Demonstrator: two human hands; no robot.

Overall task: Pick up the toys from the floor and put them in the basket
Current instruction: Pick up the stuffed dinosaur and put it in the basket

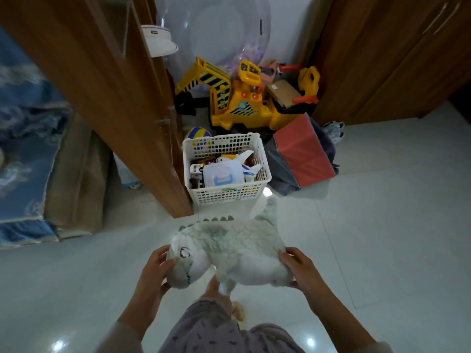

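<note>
Head view: left hand (155, 270), right hand (299, 267) grip plush dinosaur (229, 250) near basket (226, 194); no legible writing.

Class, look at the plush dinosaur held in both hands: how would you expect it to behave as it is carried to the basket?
The plush dinosaur probably flops: its tail droops past the right hand. It looks light for its bulk, since the left hand grips only loosely. Its fuzzy fabric seems unlikely to slip, and it should squash into the crowded basket.

Glossy pale tiled floor (382, 225), lamps glinting off it.
Wooden door (102, 85) upper left, brown wardrobe (395, 59) upper right, white wall (293, 21) between.
</note>
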